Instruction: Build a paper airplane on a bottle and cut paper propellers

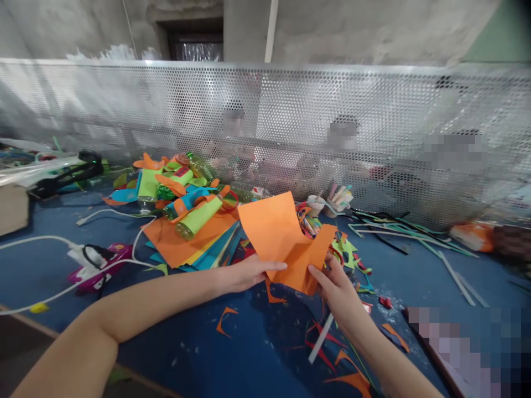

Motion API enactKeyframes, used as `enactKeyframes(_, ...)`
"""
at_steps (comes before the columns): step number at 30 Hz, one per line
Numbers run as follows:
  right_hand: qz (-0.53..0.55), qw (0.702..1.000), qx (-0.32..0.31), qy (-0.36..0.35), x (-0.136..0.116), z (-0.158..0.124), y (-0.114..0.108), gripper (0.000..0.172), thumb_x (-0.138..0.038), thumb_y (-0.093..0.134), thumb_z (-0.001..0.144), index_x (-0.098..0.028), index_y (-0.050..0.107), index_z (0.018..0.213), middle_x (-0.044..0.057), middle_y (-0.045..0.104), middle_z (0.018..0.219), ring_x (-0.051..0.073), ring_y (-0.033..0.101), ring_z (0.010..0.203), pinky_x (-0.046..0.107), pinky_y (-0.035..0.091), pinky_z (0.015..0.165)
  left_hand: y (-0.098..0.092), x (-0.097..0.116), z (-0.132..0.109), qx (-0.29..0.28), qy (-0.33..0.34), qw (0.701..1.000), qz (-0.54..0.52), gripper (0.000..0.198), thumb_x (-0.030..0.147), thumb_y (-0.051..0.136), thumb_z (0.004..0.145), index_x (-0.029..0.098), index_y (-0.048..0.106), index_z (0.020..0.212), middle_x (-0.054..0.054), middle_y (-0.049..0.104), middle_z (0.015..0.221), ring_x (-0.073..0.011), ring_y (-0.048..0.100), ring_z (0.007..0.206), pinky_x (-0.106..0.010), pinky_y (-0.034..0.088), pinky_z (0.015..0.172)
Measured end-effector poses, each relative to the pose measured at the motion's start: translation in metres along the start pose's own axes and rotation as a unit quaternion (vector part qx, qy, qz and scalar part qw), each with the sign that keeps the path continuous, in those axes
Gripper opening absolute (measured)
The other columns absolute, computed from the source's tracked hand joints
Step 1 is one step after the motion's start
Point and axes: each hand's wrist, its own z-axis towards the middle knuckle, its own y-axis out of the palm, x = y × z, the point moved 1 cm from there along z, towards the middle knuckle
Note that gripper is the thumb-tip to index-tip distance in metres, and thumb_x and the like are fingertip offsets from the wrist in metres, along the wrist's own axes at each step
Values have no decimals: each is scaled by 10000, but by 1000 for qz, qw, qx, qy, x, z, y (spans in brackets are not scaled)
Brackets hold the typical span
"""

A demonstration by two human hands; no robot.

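I hold an orange sheet of paper point(279, 232) above the blue table point(215, 365). My left hand point(244, 273) pinches its lower left edge, thumb on top. At the sheet's lower right part, my right hand point(334, 284) is closed on the paper; what else its fingers may hold is hidden. The sheet is bent, with a curved notch in its right side. Orange and red paper scraps point(226, 319) lie on the table under my hands.
A pile of coloured sheets and paper-wrapped bottles point(194, 218) lies behind the sheet. A purple glue gun point(99, 265) with white cable sits at left. Cups of sticks point(332, 202) and green strips point(398, 229) lie at right. A perforated metal screen point(290, 110) backs the table; people sit beyond it.
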Motion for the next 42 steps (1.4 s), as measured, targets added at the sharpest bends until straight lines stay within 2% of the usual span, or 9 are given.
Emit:
enactKeyframes(4, -60, 996, -5, -59, -16, -1, 4, 397, -392, 627, 767, -259, 435, 1087, 57, 612, 1155, 215, 599, 1031, 363, 498, 856, 0, -2, 4, 24, -20, 1000, 0, 432, 244, 710, 702, 164, 604, 1114, -130, 564, 1226, -276, 569, 1075, -381, 488, 873)
enactKeyframes(7, -92, 992, 8, -85, -21, 2, 4, 427, -409, 629, 754, -246, 435, 1098, 79, 591, 1184, 227, 584, 1057, 382, 482, 882, 0, 6, 7, 75, 22, 997, -26, 389, 229, 691, 720, 156, 610, 1093, -134, 573, 1213, -269, 582, 1051, -381, 506, 846)
enactKeyframes(12, -73, 997, 18, 3, -12, 19, 5, 491, -371, 639, 729, -241, 407, 1142, 77, 649, 1090, 232, 644, 937, 367, 548, 736, -4, 19, 9, 116, 108, 986, -52, 335, 175, 702, 693, 146, 643, 1022, -103, 623, 1145, -250, 570, 1072, -372, 469, 919)
enactKeyframes(17, -96, 991, -32, 82, -7, 36, 11, 405, -231, 592, 738, -226, 434, 1111, 58, 669, 1054, 199, 669, 862, 321, 558, 682, -14, 7, 10, 135, 63, 988, -45, 385, 156, 722, 667, 144, 636, 1042, -102, 630, 1132, -253, 566, 1075, -376, 451, 940)
enactKeyframes(25, -152, 984, -35, 81, -5, 53, 11, 451, -177, 526, 787, -218, 375, 1210, 37, 692, 901, 157, 670, 694, 287, 550, 584, -23, -9, 12, 157, 55, 985, -56, 485, 128, 672, 729, 196, 545, 1192, -111, 554, 1244, -266, 562, 1083, -427, 480, 913)
enactKeyframes(32, -247, 967, -26, 57, -7, 59, 10, 373, -202, 450, 846, -193, 362, 1208, 59, 687, 911, 152, 675, 752, 294, 553, 665, -20, -10, 12, 163, 84, 981, -66, 481, 140, 663, 745, 205, 533, 1203, -104, 527, 1276, -269, 523, 1135, -430, 477, 926)
enactKeyframes(37, -424, 905, -11, 31, -13, 65, -1, 363, -251, 373, 896, -174, 371, 1250, 66, 684, 910, 158, 669, 780, 306, 529, 724, -25, -10, 16, 219, 105, 968, -64, 477, 136, 639, 759, 214, 519, 1214, -107, 489, 1311, -286, 539, 1107, -459, 509, 871)
enactKeyframes(39, -522, 853, 6, 21, -19, 69, -12, 294, -251, 427, 872, -170, 505, 1143, 91, 673, 956, 200, 645, 887, 343, 487, 806, -27, -8, 17, 249, 118, 959, -61, 468, 117, 620, 766, 209, 517, 1213, -108, 498, 1301, -285, 558, 1078, -455, 531, 833)
enactKeyframes(42, -665, 745, 29, 39, -27, 76, -31, 227, -269, 518, 816, -89, 637, 886, 210, 652, 949, 335, 587, 984, 454, 421, 846, -30, -5, 19, 259, 116, 956, -69, 432, 88, 585, 782, 182, 525, 1200, -117, 539, 1252, -258, 605, 1000, -420, 552, 804)
